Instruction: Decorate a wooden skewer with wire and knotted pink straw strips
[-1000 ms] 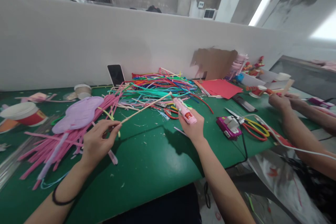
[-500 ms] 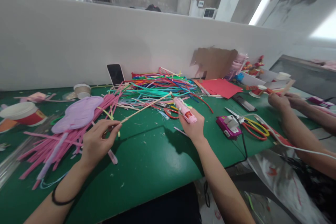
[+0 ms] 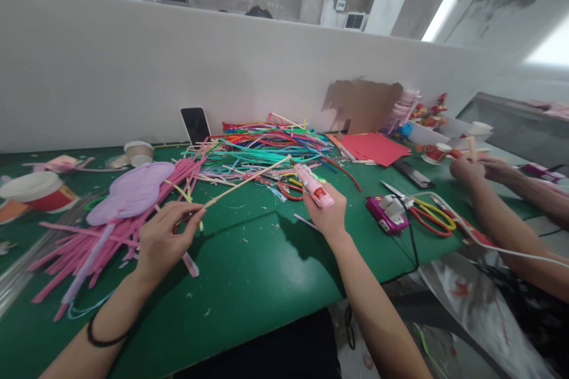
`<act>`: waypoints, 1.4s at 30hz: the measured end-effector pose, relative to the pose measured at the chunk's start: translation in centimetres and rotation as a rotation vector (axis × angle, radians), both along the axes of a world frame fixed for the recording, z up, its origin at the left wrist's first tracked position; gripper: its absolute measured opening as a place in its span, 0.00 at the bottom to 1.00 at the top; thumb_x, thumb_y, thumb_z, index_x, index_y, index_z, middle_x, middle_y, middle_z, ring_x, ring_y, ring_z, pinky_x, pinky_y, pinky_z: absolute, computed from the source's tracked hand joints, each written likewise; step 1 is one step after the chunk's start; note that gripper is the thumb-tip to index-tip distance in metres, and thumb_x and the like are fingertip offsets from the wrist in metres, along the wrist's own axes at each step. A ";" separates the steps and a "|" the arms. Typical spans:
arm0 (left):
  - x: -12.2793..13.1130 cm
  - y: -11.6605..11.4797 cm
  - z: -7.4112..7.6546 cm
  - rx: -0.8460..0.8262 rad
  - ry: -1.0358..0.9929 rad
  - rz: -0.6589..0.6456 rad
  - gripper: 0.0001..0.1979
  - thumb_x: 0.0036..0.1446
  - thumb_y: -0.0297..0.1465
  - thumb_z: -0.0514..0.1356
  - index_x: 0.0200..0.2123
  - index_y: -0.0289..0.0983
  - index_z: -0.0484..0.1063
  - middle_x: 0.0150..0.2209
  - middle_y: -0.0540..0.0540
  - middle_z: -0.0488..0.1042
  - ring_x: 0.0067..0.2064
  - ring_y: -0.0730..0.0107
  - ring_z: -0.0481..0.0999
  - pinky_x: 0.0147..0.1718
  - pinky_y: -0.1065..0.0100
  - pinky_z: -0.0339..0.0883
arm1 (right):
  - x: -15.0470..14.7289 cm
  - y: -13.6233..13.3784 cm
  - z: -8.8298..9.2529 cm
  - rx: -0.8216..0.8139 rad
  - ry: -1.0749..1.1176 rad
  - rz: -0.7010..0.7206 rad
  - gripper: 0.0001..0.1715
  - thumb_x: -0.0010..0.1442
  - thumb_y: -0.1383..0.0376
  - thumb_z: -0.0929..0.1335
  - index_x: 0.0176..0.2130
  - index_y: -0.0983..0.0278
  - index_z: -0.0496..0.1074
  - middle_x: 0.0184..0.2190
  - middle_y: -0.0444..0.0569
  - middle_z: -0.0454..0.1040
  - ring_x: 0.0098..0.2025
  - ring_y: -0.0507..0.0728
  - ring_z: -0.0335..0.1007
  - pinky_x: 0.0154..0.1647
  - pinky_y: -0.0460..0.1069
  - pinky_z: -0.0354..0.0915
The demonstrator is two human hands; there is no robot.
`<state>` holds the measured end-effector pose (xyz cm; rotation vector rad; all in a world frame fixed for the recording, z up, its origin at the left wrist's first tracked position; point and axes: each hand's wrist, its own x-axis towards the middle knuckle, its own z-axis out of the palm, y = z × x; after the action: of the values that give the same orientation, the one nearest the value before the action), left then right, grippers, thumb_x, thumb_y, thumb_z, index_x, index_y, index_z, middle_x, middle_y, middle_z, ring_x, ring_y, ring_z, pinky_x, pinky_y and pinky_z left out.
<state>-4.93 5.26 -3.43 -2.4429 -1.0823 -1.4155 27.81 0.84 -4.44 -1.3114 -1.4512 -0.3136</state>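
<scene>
On the green table [image 3: 249, 272], the left hand [image 3: 166, 240] pinches the near end of a thin stick [image 3: 246, 180]. The stick slants up to the pink glue gun [image 3: 313, 186], gripped tight in the right hand [image 3: 326, 213]. Colourful straws [image 3: 267, 145] lie behind.

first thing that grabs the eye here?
The heap of multicoloured straws at the back of the green table. In front of it, the left hand pinches a thin stick whose far end meets the pink glue gun in the right hand.
</scene>
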 end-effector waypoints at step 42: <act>-0.1 0.2 -0.2 -0.028 -0.003 -0.013 0.03 0.59 0.29 0.62 0.38 0.40 0.75 0.33 0.48 0.78 0.34 0.68 0.77 0.33 0.68 0.69 | 0.0 0.0 0.3 -0.010 0.074 -0.030 0.08 0.59 0.61 0.68 0.32 0.62 0.74 0.27 0.49 0.76 0.28 0.56 0.73 0.31 0.49 0.68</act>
<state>-5.01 5.43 -3.67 -2.4723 -1.0968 -1.4172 27.85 0.83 -4.17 -1.3407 -1.3737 -0.2747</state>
